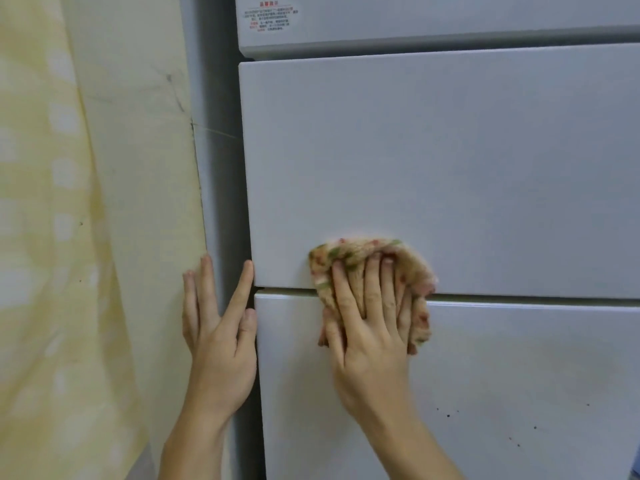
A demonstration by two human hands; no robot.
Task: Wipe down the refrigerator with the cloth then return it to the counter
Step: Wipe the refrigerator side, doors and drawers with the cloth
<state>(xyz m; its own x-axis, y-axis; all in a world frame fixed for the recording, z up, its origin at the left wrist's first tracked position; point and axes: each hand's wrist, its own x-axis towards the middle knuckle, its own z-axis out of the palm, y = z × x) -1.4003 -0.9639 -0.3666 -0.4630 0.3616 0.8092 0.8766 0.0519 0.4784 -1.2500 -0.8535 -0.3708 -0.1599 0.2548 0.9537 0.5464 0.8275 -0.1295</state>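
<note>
Refrigerator (450, 168) smooth, faintly glossy; cloth (349, 252) rough woven terry; curtain (52, 237) matt fabric.

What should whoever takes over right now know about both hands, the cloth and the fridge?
Left hand: open, fingers straight, resting on the left edge of the refrigerator.
Right hand: flat, pressing the cloth against the front, over the seam above the lower door.
Done: wiping is under way; how much is covered cannot be told.
Left: dark specks show on that door; finish wiping, then return the cloth to the counter, which is out of view.
</note>
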